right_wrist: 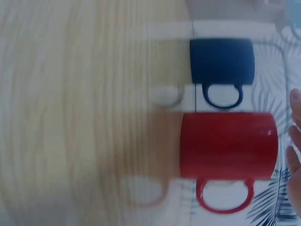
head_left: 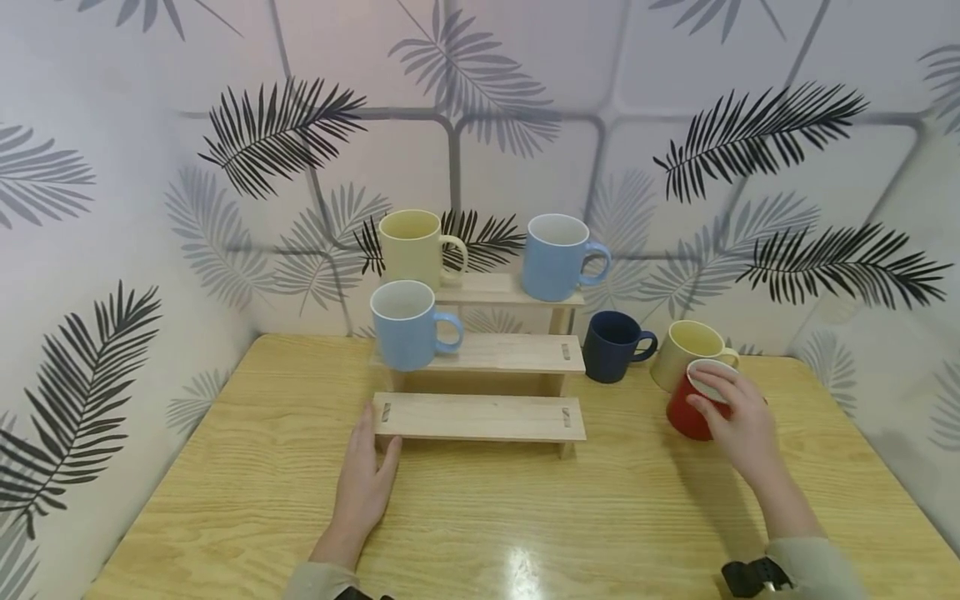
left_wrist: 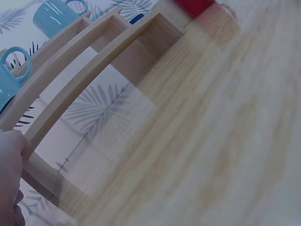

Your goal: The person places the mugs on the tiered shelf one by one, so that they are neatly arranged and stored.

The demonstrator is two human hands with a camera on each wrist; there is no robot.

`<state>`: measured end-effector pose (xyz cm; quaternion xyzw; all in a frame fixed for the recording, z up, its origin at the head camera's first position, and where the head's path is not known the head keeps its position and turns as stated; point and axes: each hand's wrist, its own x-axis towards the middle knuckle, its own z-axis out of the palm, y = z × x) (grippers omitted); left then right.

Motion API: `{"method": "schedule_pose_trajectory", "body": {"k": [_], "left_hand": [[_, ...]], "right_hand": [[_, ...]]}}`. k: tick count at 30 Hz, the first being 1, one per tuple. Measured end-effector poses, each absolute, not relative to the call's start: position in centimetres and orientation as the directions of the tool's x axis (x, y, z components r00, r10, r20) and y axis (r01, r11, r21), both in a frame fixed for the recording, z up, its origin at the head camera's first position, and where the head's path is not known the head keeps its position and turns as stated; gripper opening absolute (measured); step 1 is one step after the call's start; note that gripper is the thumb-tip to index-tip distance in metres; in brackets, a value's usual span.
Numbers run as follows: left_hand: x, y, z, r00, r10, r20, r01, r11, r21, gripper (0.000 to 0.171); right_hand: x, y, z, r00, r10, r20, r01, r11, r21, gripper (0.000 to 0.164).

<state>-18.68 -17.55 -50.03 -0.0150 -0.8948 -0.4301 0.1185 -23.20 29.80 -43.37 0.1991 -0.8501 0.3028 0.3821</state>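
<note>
A three-tier wooden shelf (head_left: 480, 417) stands on the table. My left hand (head_left: 365, 475) grips the left end of its lowest step; in the left wrist view, fingertips touch the step's end. On the right, my right hand (head_left: 738, 417) hovers over a red mug (head_left: 684, 410), its fingers loosely bent near the rim. In the right wrist view a gap shows between the fingertips (right_wrist: 293, 160) and the red mug (right_wrist: 228, 146). Behind it stand a pale yellow mug (head_left: 670, 354) and a navy mug (head_left: 609, 350), the latter beside the shelf.
A pale yellow mug (head_left: 408, 254) and a light blue mug (head_left: 553, 262) stand on the top tier. Another light blue mug (head_left: 405, 329) is on the middle tier's left. The wood-grain table (head_left: 480, 517) meets a leaf-patterned wall (head_left: 525, 183).
</note>
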Motion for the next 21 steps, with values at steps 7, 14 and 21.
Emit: {"method": "schedule_pose_trajectory", "body": {"k": [7,14,21], "left_hand": [[-18.7,-17.6,-50.0,-0.971,-0.076,0.228,0.132,0.625,0.770,0.069],[-18.8,-17.6,-50.3,-0.973,-0.076,0.217,0.122,0.628,0.768,0.069],[-18.7,-17.5,-50.2,-0.971,-0.079,0.224,0.126,0.628,0.768,0.069]], "right_hand": [[-22.8,33.2,-44.0,-0.684,0.018,0.729,-0.440,0.787,-0.432,0.042],[-22.8,35.7,-44.6,-0.763,0.156,0.627,-0.340,0.729,-0.594,0.030],[-23.0,37.7,-45.3,-0.857,0.157,0.490,-0.287,0.646,-0.708,0.038]]}}
